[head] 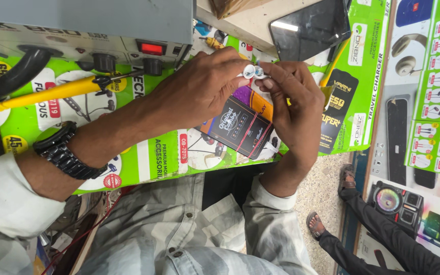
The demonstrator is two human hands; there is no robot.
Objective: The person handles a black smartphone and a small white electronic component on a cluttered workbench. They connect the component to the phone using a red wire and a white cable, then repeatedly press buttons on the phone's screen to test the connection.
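Grey power supply [85, 30], yellow cable [36, 97], dark phone [309, 28].

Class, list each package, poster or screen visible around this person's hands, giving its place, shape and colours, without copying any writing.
Small black packet: under both hands, flat rectangle, red bands.
Green poster: covering the counter, product pictures.
Dark tablet screen: top centre, switched off, glossy.
Black-and-yellow package: right of the hands, tall rectangle.
Wall poster: far right, green and white, headphone pictures.
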